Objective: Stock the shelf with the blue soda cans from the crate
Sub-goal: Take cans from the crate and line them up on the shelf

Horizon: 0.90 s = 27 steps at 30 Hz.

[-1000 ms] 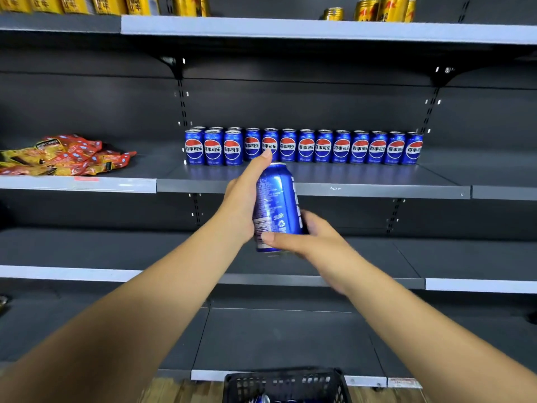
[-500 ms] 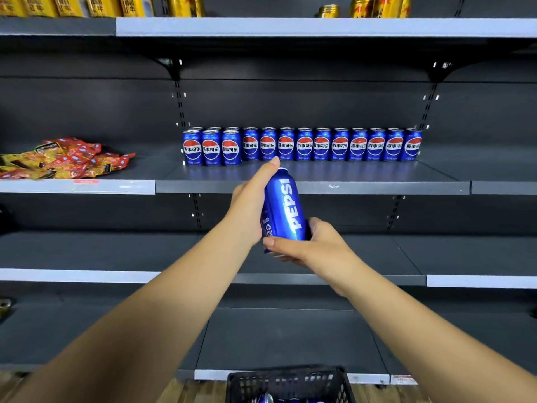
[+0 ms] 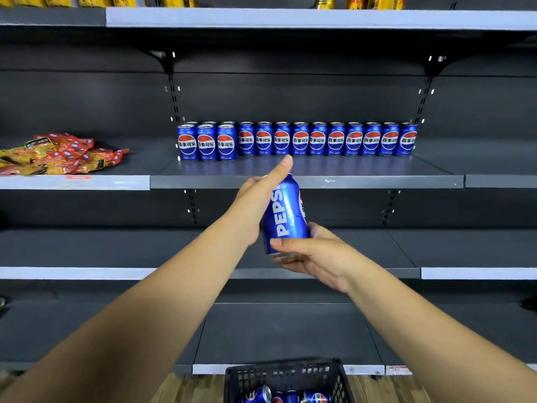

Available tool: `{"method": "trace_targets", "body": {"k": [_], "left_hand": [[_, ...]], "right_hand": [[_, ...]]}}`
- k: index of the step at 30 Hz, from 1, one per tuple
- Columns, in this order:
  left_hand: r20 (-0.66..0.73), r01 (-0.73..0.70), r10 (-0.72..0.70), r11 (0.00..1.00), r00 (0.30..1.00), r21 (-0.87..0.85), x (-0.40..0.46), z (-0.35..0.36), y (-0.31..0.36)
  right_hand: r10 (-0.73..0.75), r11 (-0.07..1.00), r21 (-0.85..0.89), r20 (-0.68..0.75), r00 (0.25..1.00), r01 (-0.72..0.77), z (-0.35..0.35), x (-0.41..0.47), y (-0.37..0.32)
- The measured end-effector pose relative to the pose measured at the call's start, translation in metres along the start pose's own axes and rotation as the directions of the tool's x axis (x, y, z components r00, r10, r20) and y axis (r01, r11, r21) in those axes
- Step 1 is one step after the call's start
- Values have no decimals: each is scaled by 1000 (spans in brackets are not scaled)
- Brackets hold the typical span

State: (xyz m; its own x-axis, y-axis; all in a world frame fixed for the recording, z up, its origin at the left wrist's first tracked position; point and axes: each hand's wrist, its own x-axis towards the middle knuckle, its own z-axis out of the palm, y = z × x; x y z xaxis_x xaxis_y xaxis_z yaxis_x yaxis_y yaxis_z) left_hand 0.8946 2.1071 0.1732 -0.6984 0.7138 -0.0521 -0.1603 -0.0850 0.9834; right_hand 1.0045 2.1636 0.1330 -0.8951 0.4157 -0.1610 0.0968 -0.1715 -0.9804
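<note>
Both hands hold one blue can [image 3: 286, 213] just near of the shelf [image 3: 305, 181]: left hand [image 3: 255, 205] wrapping its upper side, right hand [image 3: 308, 251] cupping its base. Best turned logo-forward, then set upright right of the front cans [image 3: 206, 142].

Even overhead light, sheen on the grey metal shelf [image 3: 305, 181], bowed wide-angle edges, soft-focus corners.
</note>
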Motion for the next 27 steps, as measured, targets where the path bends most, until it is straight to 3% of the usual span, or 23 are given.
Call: {"method": "trace_targets", "body": {"k": [4,10,13,19,27], "left_hand": [[-78,-72,70,997,994,-23,1,-3,-4],[54,-51,59,989,997,-136,-1,-15,6],[59,-38,46,990,997,-136,-2,-20,6],[-81,-107,94,977,992,-186,-1,-36,2],[84,-25,44,976,995,-217,10,-78,-7]], "right_hand": [[-35,997,-66,10,999,36,0,-2,2],[-13,991,134,145,989,-6,-4,0,0],[-84,986,147,64,994,74,7,4,1],[-156,985,-85,-91,983,149,35,14,6],[-91,988,137,97,991,77,47,31,11]]}}
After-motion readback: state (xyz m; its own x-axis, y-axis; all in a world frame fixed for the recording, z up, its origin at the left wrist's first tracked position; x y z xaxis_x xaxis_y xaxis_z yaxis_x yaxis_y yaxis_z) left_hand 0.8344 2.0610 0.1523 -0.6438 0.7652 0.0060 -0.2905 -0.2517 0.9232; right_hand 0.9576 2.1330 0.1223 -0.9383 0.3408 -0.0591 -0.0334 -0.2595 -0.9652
